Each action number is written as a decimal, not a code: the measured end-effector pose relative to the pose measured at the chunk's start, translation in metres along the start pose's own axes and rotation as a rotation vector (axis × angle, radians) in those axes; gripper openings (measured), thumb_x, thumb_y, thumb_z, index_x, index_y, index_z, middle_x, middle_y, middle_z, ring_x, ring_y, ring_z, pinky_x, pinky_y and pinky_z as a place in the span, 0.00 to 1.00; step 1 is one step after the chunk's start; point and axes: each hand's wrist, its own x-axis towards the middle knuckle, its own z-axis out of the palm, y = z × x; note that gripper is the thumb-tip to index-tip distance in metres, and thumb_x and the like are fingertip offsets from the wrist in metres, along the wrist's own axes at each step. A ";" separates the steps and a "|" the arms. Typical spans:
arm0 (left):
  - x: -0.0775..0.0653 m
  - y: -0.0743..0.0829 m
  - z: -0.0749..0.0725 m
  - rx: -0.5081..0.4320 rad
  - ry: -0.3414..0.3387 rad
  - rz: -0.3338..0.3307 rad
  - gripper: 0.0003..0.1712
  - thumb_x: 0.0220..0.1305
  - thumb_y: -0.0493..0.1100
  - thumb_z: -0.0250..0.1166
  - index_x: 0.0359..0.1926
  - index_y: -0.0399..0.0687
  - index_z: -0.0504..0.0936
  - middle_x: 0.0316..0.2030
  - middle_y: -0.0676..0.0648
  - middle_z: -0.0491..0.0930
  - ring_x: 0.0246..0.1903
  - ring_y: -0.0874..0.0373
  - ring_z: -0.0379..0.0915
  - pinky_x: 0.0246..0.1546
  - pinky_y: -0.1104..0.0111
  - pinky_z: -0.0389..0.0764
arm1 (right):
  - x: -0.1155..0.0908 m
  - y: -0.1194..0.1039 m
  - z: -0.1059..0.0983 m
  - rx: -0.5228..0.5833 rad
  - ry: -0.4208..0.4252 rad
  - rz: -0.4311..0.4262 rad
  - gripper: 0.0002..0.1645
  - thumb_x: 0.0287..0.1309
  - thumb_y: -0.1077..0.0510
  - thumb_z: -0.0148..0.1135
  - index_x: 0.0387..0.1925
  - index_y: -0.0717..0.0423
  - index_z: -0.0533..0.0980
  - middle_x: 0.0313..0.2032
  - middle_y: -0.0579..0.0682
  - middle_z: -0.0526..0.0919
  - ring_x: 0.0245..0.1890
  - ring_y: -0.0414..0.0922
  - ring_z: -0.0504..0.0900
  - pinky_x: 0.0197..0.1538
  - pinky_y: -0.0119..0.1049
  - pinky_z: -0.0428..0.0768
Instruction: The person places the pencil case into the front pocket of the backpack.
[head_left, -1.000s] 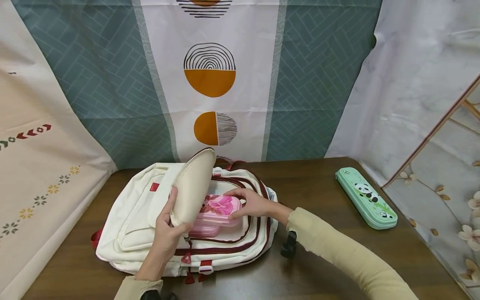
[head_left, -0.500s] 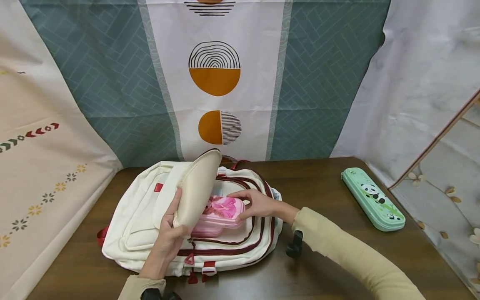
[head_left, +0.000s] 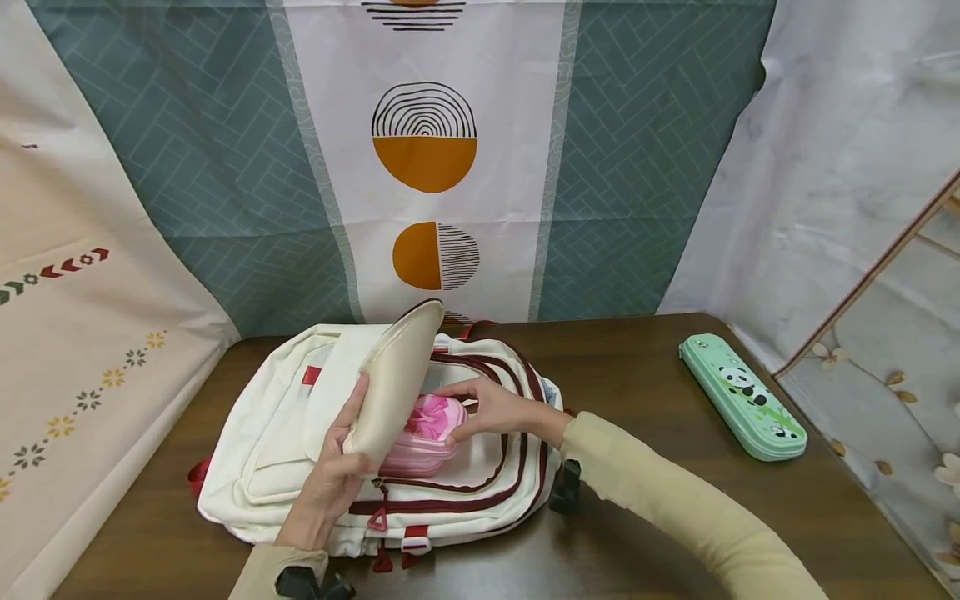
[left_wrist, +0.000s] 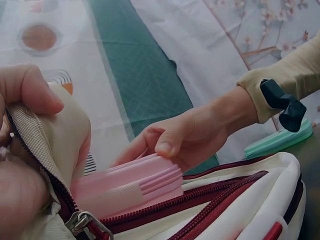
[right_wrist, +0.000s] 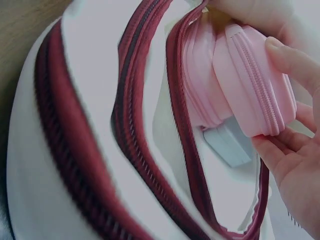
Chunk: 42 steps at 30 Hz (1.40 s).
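Note:
A white backpack (head_left: 270,442) with dark red zippers lies on the table. My left hand (head_left: 333,467) grips its unzipped front flap (head_left: 393,379) and holds it raised. My right hand (head_left: 498,408) pinches the near end of a pink zippered pencil case (head_left: 437,417), whose far end is hidden under the flap. Its lid carries a brighter pink print. Right beside it in the opened pocket sits another pink case (right_wrist: 202,80), seen in the right wrist view. Lower in that pocket shows a pale blue-grey block-like object (right_wrist: 229,142).
A mint green panda pencil case (head_left: 742,396) lies at the right of the brown table (head_left: 615,367). Patterned cloth (head_left: 630,167) hangs behind the table and along both sides. Red zipper pulls (head_left: 378,521) dangle at the backpack's near edge.
My right hand has pushed the pink pencil case leftward, so more of it lies beneath the flap. The left hand keeps the flap lifted in about the same place.

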 end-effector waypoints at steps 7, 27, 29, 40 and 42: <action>0.002 -0.002 -0.002 -0.052 -0.041 0.004 0.59 0.36 0.20 0.48 0.71 0.62 0.43 0.64 0.50 0.39 0.49 0.59 0.55 0.40 0.74 0.69 | 0.005 -0.003 0.008 -0.003 0.027 0.000 0.40 0.38 0.60 0.73 0.57 0.62 0.69 0.55 0.53 0.74 0.49 0.39 0.72 0.49 0.31 0.70; -0.010 -0.003 0.015 0.488 0.252 0.023 0.55 0.41 0.21 0.59 0.70 0.47 0.46 0.70 0.47 0.38 0.58 0.68 0.50 0.46 0.81 0.68 | -0.041 -0.005 -0.035 -0.042 0.055 0.044 0.45 0.48 0.54 0.67 0.65 0.60 0.57 0.61 0.59 0.65 0.60 0.53 0.63 0.60 0.50 0.62; -0.013 -0.004 0.016 0.514 0.267 0.032 0.55 0.41 0.21 0.60 0.70 0.45 0.46 0.70 0.46 0.37 0.60 0.69 0.49 0.47 0.82 0.67 | -0.055 -0.002 -0.050 -0.053 0.106 0.066 0.45 0.48 0.55 0.67 0.65 0.60 0.57 0.61 0.59 0.64 0.61 0.54 0.62 0.61 0.52 0.59; -0.016 -0.007 0.018 0.550 0.300 0.032 0.55 0.41 0.22 0.62 0.69 0.43 0.46 0.70 0.47 0.38 0.66 0.60 0.36 0.52 0.85 0.59 | -0.164 0.045 -0.146 -0.407 0.419 0.383 0.54 0.46 0.41 0.66 0.66 0.63 0.52 0.63 0.67 0.58 0.61 0.63 0.57 0.56 0.59 0.60; -0.017 -0.008 0.019 0.555 0.301 0.030 0.55 0.42 0.22 0.63 0.69 0.43 0.46 0.70 0.46 0.39 0.66 0.60 0.36 0.52 0.85 0.58 | -0.191 0.053 -0.160 -0.464 0.440 0.459 0.57 0.47 0.39 0.63 0.67 0.67 0.49 0.62 0.71 0.55 0.60 0.66 0.56 0.54 0.61 0.61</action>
